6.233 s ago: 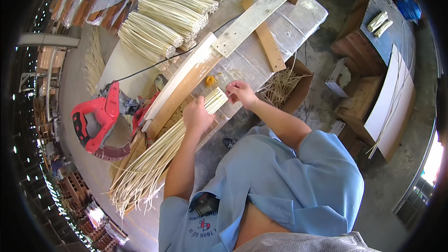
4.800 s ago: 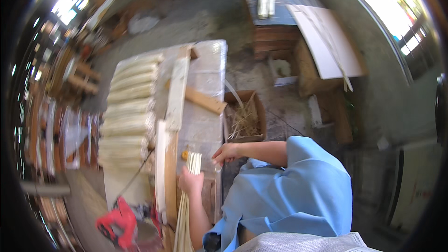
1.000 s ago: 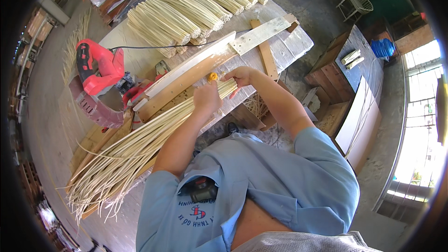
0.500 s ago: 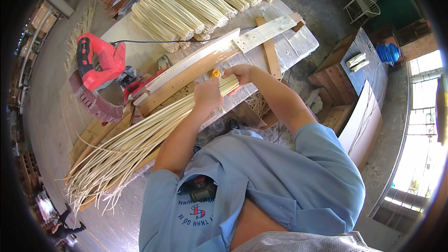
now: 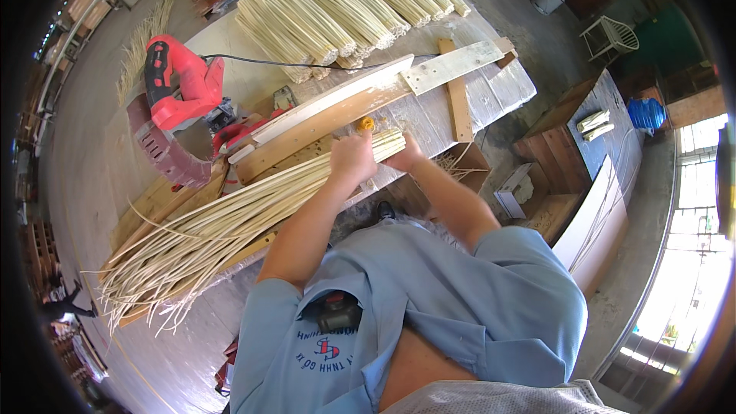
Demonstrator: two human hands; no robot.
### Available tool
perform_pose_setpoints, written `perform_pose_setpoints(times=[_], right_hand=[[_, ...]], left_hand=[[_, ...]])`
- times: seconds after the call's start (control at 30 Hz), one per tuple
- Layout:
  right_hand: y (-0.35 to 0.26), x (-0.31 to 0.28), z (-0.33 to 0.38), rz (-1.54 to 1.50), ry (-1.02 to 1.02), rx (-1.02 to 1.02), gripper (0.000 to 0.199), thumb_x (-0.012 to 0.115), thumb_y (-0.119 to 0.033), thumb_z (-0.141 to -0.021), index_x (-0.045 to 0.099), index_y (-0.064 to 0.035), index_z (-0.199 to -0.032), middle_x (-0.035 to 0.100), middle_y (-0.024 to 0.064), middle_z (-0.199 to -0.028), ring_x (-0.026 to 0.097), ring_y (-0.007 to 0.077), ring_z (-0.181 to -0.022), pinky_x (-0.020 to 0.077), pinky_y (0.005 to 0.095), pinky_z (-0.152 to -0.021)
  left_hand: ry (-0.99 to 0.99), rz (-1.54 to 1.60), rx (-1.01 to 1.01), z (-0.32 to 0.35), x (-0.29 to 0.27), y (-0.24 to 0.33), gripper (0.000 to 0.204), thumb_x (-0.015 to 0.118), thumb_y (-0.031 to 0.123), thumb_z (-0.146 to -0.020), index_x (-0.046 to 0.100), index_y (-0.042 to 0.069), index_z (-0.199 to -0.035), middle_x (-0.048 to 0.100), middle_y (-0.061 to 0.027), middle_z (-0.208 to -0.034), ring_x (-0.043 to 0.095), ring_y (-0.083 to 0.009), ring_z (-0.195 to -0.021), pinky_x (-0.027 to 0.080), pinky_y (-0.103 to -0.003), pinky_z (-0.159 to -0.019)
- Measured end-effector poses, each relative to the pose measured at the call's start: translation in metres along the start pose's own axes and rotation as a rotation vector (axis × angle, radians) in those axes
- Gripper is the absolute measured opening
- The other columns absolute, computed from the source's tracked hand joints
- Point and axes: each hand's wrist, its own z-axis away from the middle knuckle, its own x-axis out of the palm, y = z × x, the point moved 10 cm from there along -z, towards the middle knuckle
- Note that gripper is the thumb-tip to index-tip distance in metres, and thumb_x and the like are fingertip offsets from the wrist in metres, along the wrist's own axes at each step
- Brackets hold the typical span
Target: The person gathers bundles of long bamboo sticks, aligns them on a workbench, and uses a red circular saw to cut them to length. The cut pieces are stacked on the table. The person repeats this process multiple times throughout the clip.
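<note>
The long bundle of pale, flexible cane-like rods runs from the centre of the frame to the lower left, lying along the near side of the plastic-covered worktable. The left hand has its fingers wrapped round the bundle close behind the even end; this grip presumably keeps the rods together, since they fan out loosely at the far end. The right hand is at the even end, its fingers passing beneath and out of sight; whether they grasp or merely support the rods cannot be told. A small orange-yellow clump of unclear material sits just beyond the left hand, apparently within easy reach. The straight white-faced wooden board runs roughly parallel to the bundle, possibly serving as a guide. At its lower-left end stands the red-and-black power saw, its cable trailing across the table. Finished-looking sheaves of pale rods lie side by side at upper centre, presumably grouped to keep them clear of the handling area
</note>
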Motion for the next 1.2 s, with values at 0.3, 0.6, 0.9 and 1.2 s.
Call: perform_pose_setpoints(times=[0.3, 0.6, 0.9, 1.2], right_hand=[[0.077, 0.036, 0.039, 0.077, 0.098, -0.223, 0.07, 0.049, -0.058, -0.105, 0.04, -0.012, -0.157, 0.05, 0.0112, -0.155, 0.048, 0.0324, -0.142, 0.0359, 0.0534, -0.12], [0.044, 0.102, 0.038, 0.052, -0.12, -0.447, 0.068, 0.048, -0.051, -0.101, 0.048, -0.0071, -0.152, 0.049, 0.0204, -0.156, 0.049, 0.0372, -0.142, 0.0353, 0.0541, -0.122], [0.028, 0.143, 0.07, 0.007, -0.223, -0.642, 0.072, 0.062, -0.046, -0.091, 0.055, 0.0026, -0.143, 0.048, 0.0224, -0.156, 0.038, 0.039, -0.151, 0.0239, 0.0579, -0.128], [0.019, 0.158, 0.129, -0.021, -0.154, -0.905, 0.051, 0.069, -0.038, -0.078, 0.06, 0.0007, -0.11, 0.062, 0.0132, -0.101, 0.063, 0.0308, -0.095, 0.0474, 0.0551, -0.104]], left_hand=[[-0.105, 0.053, -0.127, 0.011, 0.012, -0.028, 0.04, 0.08, 0.024, -0.068, 0.071, 0.007, -0.104, 0.075, -0.0146, -0.085, 0.075, -0.0329, -0.082, 0.058, -0.046, -0.073], [-0.01, 0.083, -0.022, 0.027, -0.027, -0.001, 0.072, 0.069, 0.031, -0.085, 0.052, 0.001, -0.149, 0.075, -0.0146, -0.106, 0.072, -0.03, -0.103, 0.054, -0.05, -0.089], [0.328, 0.127, 0.226, 0.158, -0.096, -0.075, 0.119, 0.093, 0.045, -0.06, 0.039, 0.006, -0.158, 0.06, -0.027, -0.134, 0.056, -0.0438, -0.127, 0.041, -0.056, -0.108], [0.335, -0.119, 0.105, 0.253, -0.131, -0.109, 0.125, 0.096, 0.045, -0.06, 0.032, 0.014, -0.163, 0.051, -0.0231, -0.143, 0.049, -0.0432, -0.133, 0.039, -0.059, -0.11]])
